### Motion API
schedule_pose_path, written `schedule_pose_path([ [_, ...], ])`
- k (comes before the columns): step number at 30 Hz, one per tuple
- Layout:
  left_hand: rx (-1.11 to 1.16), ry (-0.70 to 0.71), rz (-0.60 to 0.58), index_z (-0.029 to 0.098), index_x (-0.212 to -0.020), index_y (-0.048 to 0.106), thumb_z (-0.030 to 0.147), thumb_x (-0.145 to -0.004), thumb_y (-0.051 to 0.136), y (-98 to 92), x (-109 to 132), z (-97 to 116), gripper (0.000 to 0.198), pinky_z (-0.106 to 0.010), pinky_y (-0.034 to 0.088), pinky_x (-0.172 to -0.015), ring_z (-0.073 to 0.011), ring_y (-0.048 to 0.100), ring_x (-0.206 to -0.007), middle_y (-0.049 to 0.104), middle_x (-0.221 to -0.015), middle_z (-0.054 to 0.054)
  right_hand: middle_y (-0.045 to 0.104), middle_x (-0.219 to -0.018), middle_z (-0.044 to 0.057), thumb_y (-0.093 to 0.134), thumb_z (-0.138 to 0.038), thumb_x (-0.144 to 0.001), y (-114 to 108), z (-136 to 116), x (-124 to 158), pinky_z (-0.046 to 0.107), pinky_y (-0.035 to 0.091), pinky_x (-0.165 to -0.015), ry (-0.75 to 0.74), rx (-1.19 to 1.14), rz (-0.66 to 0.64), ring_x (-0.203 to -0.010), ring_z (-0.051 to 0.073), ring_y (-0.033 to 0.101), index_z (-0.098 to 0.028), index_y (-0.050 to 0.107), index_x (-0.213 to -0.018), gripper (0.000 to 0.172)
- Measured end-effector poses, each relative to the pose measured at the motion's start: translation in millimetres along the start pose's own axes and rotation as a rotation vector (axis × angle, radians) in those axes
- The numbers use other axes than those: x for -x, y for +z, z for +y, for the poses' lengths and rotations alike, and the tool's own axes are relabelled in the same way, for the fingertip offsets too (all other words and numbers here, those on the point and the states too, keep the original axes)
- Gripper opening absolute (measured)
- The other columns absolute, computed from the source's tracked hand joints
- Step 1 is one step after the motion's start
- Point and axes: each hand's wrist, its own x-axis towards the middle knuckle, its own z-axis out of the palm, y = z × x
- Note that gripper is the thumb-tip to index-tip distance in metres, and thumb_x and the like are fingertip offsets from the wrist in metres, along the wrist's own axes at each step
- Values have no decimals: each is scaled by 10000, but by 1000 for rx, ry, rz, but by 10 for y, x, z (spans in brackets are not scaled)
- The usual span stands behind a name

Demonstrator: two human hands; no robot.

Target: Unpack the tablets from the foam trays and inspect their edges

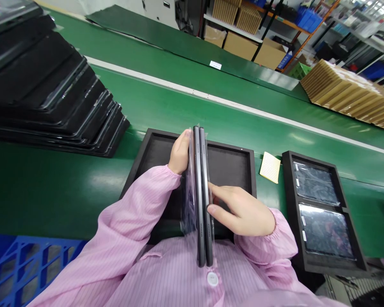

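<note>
Two dark grey tablets (202, 192) stand on edge side by side in front of my chest, with thin clear plastic film (188, 209) around them. My left hand (179, 152) lies against the left tablet's outer face near its far end; part of its fingers is hidden. On the other side, my right hand (241, 209) presses its thumb and fingers against the right tablet, near the middle. Together the hands grip the pair from both sides. Beneath them lies a shallow black tray (233, 168) on the green worktop.
Stacked black trays (60, 94) rise at the left. On the right are a yellow dotted pad (270, 167) and a black two-compartment tray (320, 204) with wrapped tablets in it. Folded cardboard (348, 94) stands at the far right. A blue crate (28, 264) sits low at the left.
</note>
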Motion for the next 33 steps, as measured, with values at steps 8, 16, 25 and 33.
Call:
schedule_pose_path([
  [8,43,30,-2,225,-838,706,638,-901,457,-3,12,-11,487,-371,567,-893,-232,718,-896,757,-894,-62,605,-898,0,623,-299,-756,241,113,60,313,511,-675,28,-230,-149,-689,175,542,-170,49,-1577,1010],
  [16,35,-11,8,230,-799,697,673,-881,456,59,46,-3,511,-383,570,-856,-234,703,-849,736,-841,-56,475,-1401,164,537,-271,-684,507,95,88,484,443,-1073,-16,-372,-11,-1180,298,527,-116,-21,-1584,1070],
  [25,78,-6,28,211,-808,698,637,-871,511,19,-5,-71,469,-355,552,-874,-222,700,-875,732,-846,-56,331,-1574,169,479,-310,-827,445,141,41,453,318,-1188,-74,-445,-7,-1418,295,375,-91,108,-1571,859],
  [33,33,7,38,226,-694,624,542,-920,517,6,-44,-87,403,-322,535,-761,-191,627,-724,638,-707,-18,619,-887,59,394,-275,-871,275,70,45,452,508,-901,9,-139,92,-842,250,588,-135,480,-1331,489],
])
